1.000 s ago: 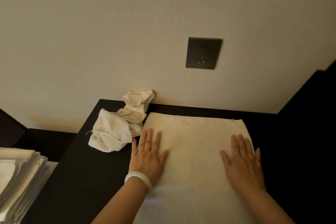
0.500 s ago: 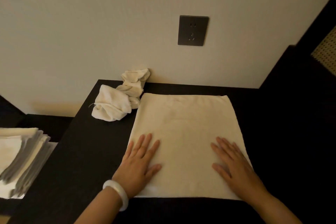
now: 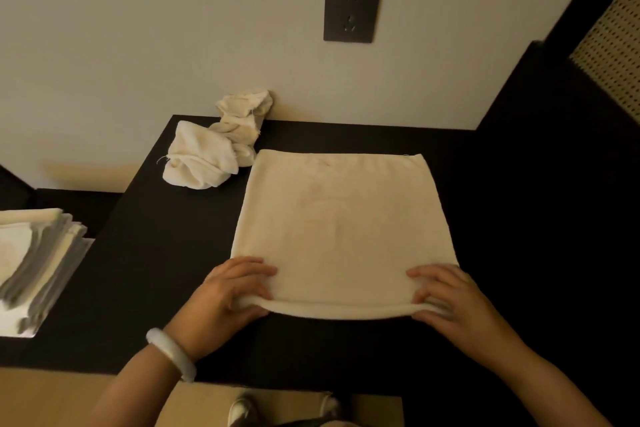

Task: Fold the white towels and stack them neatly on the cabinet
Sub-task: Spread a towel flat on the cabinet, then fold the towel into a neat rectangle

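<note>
Half a second ago both palms were flat, smoothing. Now my left hand (image 3: 230,291) and right hand (image 3: 446,298) have slid back to the near corners, with the fingers (image 3: 256,269) curled round the near edge of the flat cream-white cloth towel (image 3: 339,225) on the dark bench (image 3: 166,270). So I reckon smoothing's done and the next fold is coming. The folded white towel stack (image 3: 31,246) sits off left, and the crumpled heap of white towels (image 3: 207,159) waits by the wall. No writing anywhere, just a dark wall socket (image 3: 352,10).

Left hand (image 3: 235,291): a thick, smooth white bangle (image 3: 170,354) rings the wrist, lower left of frame.
Right hand (image 3: 450,302): forearm bare to the bottom edge.
Feet: pale shoes (image 3: 242,410), toes showing at bottom centre.
</note>
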The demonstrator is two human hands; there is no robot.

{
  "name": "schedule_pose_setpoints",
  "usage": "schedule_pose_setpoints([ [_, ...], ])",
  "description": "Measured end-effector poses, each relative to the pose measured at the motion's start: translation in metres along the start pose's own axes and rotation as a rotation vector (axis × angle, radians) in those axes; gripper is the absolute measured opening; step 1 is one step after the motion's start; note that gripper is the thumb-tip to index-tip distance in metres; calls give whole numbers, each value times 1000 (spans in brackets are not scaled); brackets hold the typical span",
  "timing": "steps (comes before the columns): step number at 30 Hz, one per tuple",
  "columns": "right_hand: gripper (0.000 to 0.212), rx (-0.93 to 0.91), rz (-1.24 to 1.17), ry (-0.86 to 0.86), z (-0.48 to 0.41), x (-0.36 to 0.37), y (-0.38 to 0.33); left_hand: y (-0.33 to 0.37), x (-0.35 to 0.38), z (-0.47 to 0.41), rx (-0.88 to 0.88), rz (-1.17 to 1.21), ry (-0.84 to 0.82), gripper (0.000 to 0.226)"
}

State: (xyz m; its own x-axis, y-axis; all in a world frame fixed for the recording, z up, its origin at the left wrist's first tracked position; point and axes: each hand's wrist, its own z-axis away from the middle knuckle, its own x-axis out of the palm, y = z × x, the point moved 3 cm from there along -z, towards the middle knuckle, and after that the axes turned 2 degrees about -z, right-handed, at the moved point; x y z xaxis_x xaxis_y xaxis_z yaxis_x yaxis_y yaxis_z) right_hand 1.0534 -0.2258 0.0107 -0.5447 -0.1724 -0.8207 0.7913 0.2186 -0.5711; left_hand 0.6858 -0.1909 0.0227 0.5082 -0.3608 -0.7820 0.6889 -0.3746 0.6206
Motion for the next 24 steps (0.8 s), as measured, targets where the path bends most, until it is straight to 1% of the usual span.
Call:
schedule_pose_setpoints([
  [2, 35, 9, -13, 58, -5, -3, 1, 3, -5, -4, -40, 10, 37, 19],
  [3, 34, 35, -59, 81, -6, -5, 2, 4, -8, -6, -76, 49, 39, 18],
  [5, 24, 129, -175, 62, -10, -12, 6, 4, -14, -10, -147, 132, -9, 17],
  [7, 18, 223, -250, -48, -15, -21, 7, 6, -20, -15, -191, 188, -94, 14],
  [10, 13, 283, -381, -217, -24, -35, 3, 7, -30, -22, -230, 238, -208, 11],
  [13, 6, 365, -445, -401, -37, -53, 0, 10, -45, -28, -247, 376, -403, 11],
  [14, 6, 392, -465, -447, -44, -60, -1, 12, -51, -32, -245, 411, -457, 10],
  [15, 9, 411, -484, -460, -54, -68, -1, 13, -58, -38, -244, 432, -474, 10],
  [16, 11, 422, -498, -440, -66, -75, -2, 12, -64, -47, -258, 440, -444, 11],
  [17, 11, 426, -509, -388, -78, -80, -1, 8, -69, -59, -292, 447, -364, 11],
  [19, 10, 445, -536, -226, -103, -86, 6, -4, -75, -83, -430, 429, -121, 10],
  [20, 12, 470, -535, -138, -114, -85, 14, -11, -75, -92, -515, 432, -24, 15],
  [21, 15, 511, -519, -72, -122, -82, 23, -16, -72, -98, -589, 458, 21, 25],
  [22, 19, 558, -501, -42, -128, -78, 31, -22, -69, -101, -645, 485, 20, 38],
  [23, 24, 594, -493, -41, -130, -74, 40, -26, -65, -103, -685, 501, -3, 49],
  [24, 27, 611, -496, -50, -131, -71, 47, -30, -61, -104, -712, 505, -19, 56],
])
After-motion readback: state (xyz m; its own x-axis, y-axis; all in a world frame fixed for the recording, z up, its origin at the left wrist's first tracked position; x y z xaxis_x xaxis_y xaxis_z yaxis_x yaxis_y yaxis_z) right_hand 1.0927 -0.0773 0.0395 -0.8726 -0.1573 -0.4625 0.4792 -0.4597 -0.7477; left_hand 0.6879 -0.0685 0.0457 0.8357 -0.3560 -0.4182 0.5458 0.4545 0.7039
